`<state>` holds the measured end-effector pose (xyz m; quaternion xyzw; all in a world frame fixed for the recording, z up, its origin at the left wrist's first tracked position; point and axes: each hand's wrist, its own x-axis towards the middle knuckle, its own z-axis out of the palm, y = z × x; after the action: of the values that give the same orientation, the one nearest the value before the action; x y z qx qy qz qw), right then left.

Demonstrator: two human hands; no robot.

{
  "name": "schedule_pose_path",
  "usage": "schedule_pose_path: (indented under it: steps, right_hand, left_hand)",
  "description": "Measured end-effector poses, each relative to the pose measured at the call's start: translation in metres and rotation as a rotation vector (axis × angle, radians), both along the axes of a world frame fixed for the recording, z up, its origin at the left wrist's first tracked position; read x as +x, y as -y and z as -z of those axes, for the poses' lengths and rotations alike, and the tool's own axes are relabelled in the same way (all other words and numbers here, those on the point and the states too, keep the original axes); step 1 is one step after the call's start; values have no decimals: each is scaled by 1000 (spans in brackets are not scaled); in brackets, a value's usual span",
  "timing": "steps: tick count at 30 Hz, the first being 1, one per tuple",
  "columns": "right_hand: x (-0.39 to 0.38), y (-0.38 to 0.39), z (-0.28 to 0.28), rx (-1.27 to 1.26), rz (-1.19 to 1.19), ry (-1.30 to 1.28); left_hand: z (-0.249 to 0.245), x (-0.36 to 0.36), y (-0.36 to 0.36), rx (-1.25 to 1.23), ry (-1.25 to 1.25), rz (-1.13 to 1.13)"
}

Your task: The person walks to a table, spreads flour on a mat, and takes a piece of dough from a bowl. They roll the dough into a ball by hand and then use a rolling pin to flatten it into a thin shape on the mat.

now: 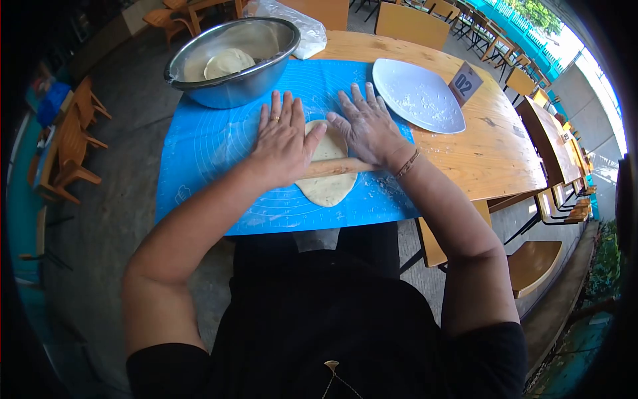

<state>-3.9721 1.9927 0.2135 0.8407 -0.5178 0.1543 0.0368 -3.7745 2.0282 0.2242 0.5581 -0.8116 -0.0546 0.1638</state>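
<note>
A flattened oval of dough lies on a blue silicone mat printed with white circles. Across it rests a wooden rolling pin. My left hand is over the pin's left end, palm down, fingers stretched forward, a ring on one finger. Over the right end lies my right hand, flat and dusted with flour, its fingers spread. Both heels of the hands press on the pin, and its ends are hidden beneath them. The dough's far part shows between the two hands.
A steel bowl with a dough ball stands at the mat's back left, a plastic bag behind it. At the back right sits a white floury plate beside a number card. Chairs and tables surround the wooden table.
</note>
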Motion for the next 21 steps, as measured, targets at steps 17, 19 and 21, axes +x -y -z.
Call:
schedule_pose_path:
  steps: [17,19,21]
  right_hand:
    - [-2,-85,-6,-97,-29,-32]
    - [-2,-89,-7,-99,-38,-34]
    - [-4,-92,-9,-139,-95,-61]
  left_hand:
    - [3,10,-65,-118,186,227]
    - [2,12,-69,-103,175,253]
    - [2,15,-71,-81,168,267]
